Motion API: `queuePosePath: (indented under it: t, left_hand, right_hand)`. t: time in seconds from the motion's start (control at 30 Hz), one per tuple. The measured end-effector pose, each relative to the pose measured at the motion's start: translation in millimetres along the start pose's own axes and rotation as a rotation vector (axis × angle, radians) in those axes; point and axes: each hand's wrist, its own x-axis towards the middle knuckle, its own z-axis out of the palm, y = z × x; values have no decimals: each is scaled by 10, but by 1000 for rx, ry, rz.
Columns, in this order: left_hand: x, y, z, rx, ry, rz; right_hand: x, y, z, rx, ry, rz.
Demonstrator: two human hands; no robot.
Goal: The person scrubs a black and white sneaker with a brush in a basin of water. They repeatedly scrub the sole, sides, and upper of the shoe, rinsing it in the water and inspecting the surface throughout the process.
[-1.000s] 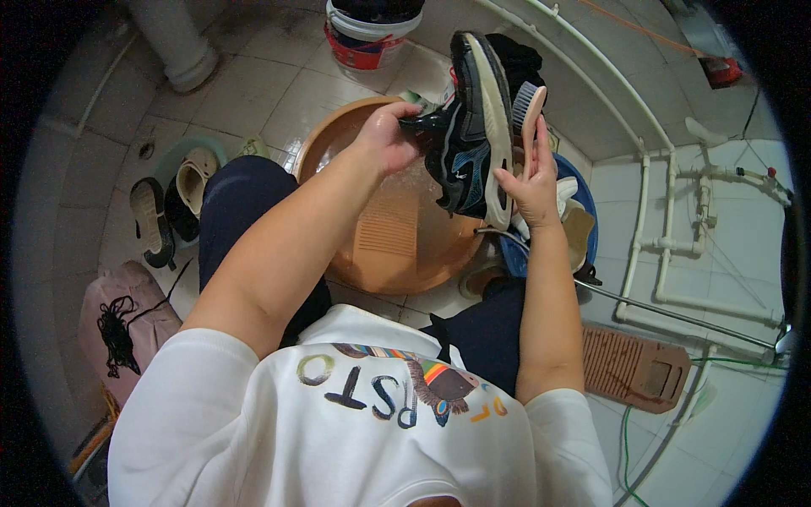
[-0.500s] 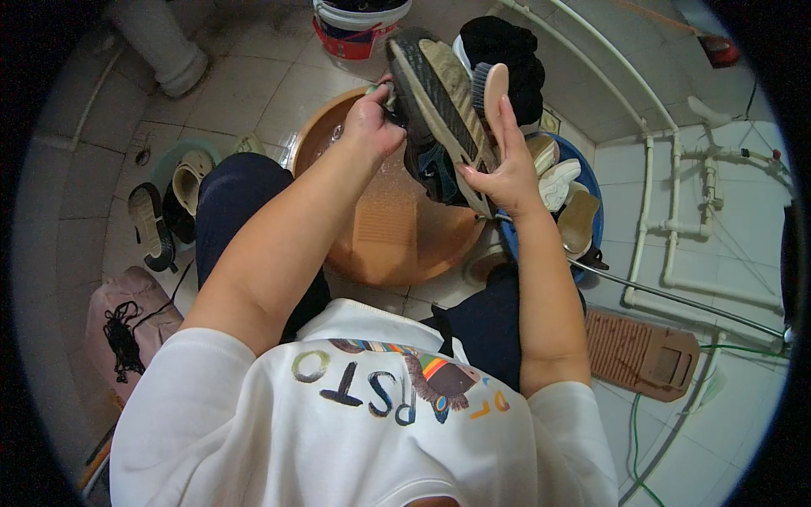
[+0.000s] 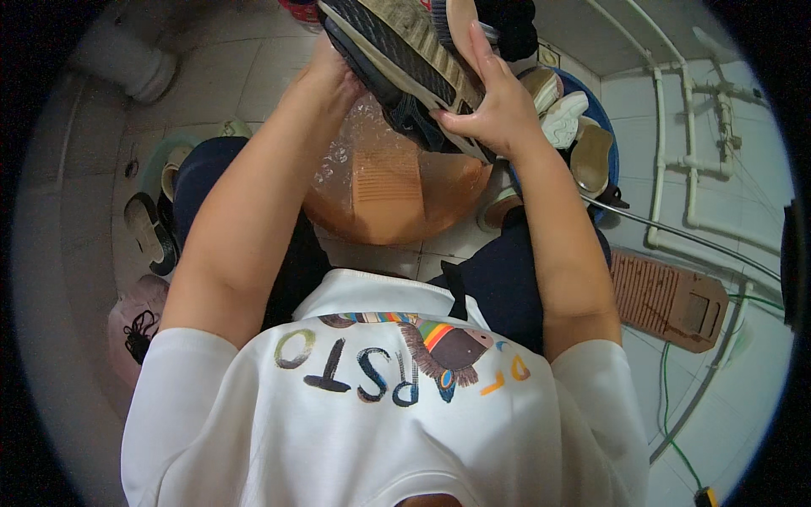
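A dark sneaker (image 3: 397,63) is held up over the basin, its black-and-beige sole turned toward me. My left hand (image 3: 336,72) grips the sneaker's left side, with most of its fingers hidden behind the shoe. My right hand (image 3: 500,110) is closed around a scrub brush (image 3: 461,29) with a pale pink back. The brush's dark bristles face the right edge of the sole, and my right thumb rests on the sole near its lower end. Below is an orange-brown basin (image 3: 363,230) of water, with a ribbed washboard (image 3: 387,182) in it.
At the right stands a blue tub (image 3: 610,152) packed with several shoes (image 3: 564,118). A brown washboard (image 3: 667,297) lies beyond my right leg, near white wall pipes (image 3: 655,156). More shoes (image 3: 152,232) and a pink bag (image 3: 135,317) are on the left.
Both hands have carried the sneaker and brush farther up in the view, and the view itself has shifted. My left hand is now largely hidden by the shoe. Bubbles show on the water.
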Motion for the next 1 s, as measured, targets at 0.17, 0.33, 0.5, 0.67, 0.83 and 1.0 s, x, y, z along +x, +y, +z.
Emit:
queuePosePath:
  t: [0.17,0.33,0.5,0.67,0.83,1.0]
  left_hand:
    - [59,72,-73,146,180,-15]
    - [88,403,-104,203,437,-271]
    - [19,605,-92,250,423,-224]
    - [70,748,-27,157,420,-293]
    - [-13,862,130,113,341,-309]
    - [176,719,-77,232,463,-134]
  right_hand:
    - [85,50,33,175,10,-46]
    - [205,551,327,66,-52,197]
    - [369,965,994,-171,-226,393]
    - [419,1288,1838,-318,-464,548]
    - [524,1350,2246,-432,-620,576]
    - [598,1775,2296,-397,-690,490]
